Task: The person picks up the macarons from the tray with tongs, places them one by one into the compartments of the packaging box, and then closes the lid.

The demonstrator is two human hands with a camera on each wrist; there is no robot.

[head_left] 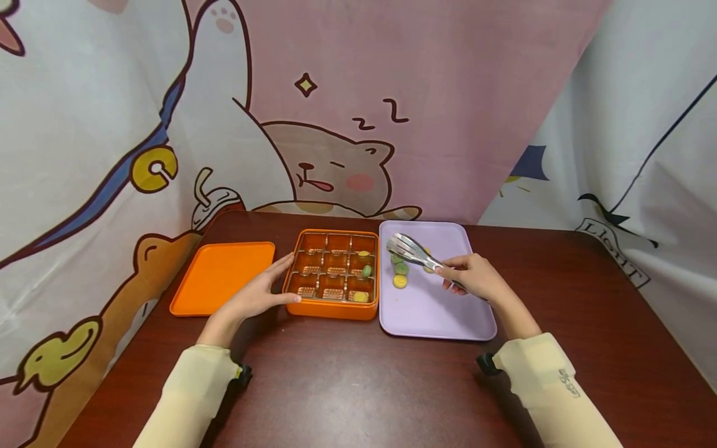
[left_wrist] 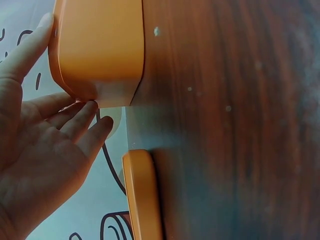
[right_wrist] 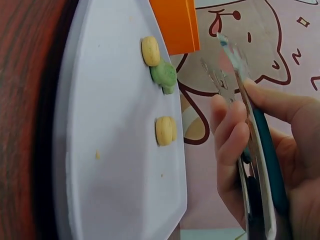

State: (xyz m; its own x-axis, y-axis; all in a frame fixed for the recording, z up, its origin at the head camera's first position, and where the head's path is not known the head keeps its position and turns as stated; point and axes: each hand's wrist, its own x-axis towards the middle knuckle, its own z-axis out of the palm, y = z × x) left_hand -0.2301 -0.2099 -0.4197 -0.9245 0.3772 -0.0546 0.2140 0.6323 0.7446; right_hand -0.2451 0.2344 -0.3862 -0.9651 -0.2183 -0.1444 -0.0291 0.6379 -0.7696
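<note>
My left hand (head_left: 259,291) rests against the left side of an orange box (head_left: 330,309), fingers extended along its wall and thumb at the near corner. A clear divided insert (head_left: 334,272) lines the box. Its right-hand compartments hold a green sandwich cookie (head_left: 366,271) and yellow ones, one of them a yellow cookie (head_left: 361,297) in the near right corner. My right hand (head_left: 473,275) grips metal tongs (head_left: 414,251) above the lilac tray (head_left: 442,323); the tong tips hold nothing visible. Beneath them lie green cookies (right_wrist: 164,76) and yellow cookies (right_wrist: 165,131).
An orange lid (head_left: 224,278) lies flat left of the box. The tray stands directly right of the box on the dark wooden table (head_left: 347,386). A printed cartoon curtain (head_left: 437,112) hangs behind the table. Small crumbs dot the tray.
</note>
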